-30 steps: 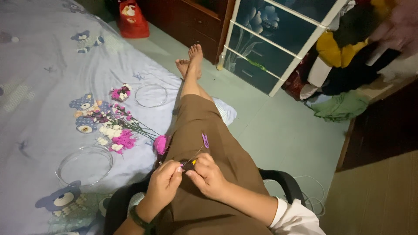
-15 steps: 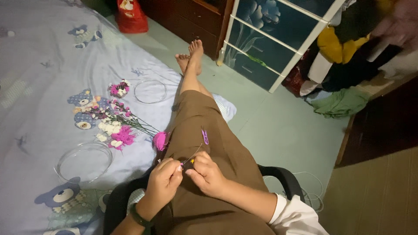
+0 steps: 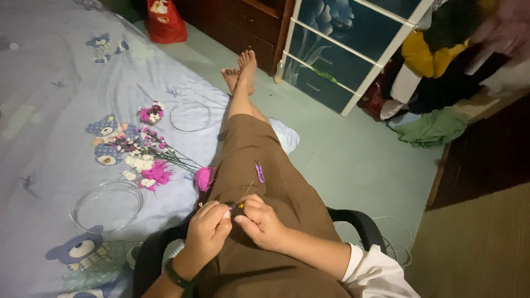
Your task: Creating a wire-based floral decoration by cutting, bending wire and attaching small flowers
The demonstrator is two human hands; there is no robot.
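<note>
My left hand (image 3: 207, 230) and my right hand (image 3: 261, 223) meet over my lap, fingertips pinched together on a thin wire (image 3: 243, 197) with a tiny bead at the pinch. The wire rises up and to the right over my brown trousers (image 3: 276, 182). A small purple clip (image 3: 259, 172) lies on my thigh just above the hands. A pink bead spool (image 3: 203, 178) rests beside my leg on the bed sheet.
On the bear-print sheet (image 3: 49, 110) lie small pink and white bead flowers (image 3: 146, 160), a clear round dish (image 3: 107, 207) and a second clear dish (image 3: 190, 116). A drawer cabinet (image 3: 353, 49), a clothes pile (image 3: 436, 127) and a red bag (image 3: 164, 21) stand beyond.
Both hands stay pinched on the wire over my lap. The view has shifted slightly; nothing else has moved.
</note>
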